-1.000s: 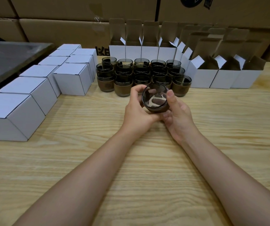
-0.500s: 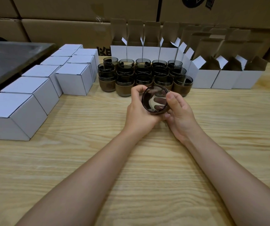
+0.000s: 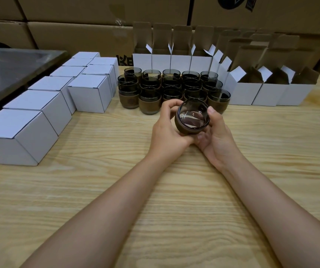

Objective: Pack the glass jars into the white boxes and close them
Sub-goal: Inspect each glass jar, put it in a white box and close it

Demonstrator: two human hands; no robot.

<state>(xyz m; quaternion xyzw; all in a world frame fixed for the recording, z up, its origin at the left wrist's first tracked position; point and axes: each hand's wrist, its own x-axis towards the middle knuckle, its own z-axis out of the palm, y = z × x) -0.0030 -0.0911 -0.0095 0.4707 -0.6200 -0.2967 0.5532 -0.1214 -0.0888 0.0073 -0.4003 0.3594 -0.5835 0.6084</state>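
While curled fingers [image 3: 169, 106] grip it, jar [image 3: 193, 118] lies tilted.

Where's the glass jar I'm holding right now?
Head view, centre: the glass jar is tilted between the left hand and right hand, above the wooden table, just in front of the jar cluster.

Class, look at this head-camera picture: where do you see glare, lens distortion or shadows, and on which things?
Head view: curved white glints streak the held glass jar, gripped by the left hand and right hand; the wide lens stretches and slants the closed white boxes at left; the dark metal surface carries a dull sheen; lighting even, shadows on the table faint.
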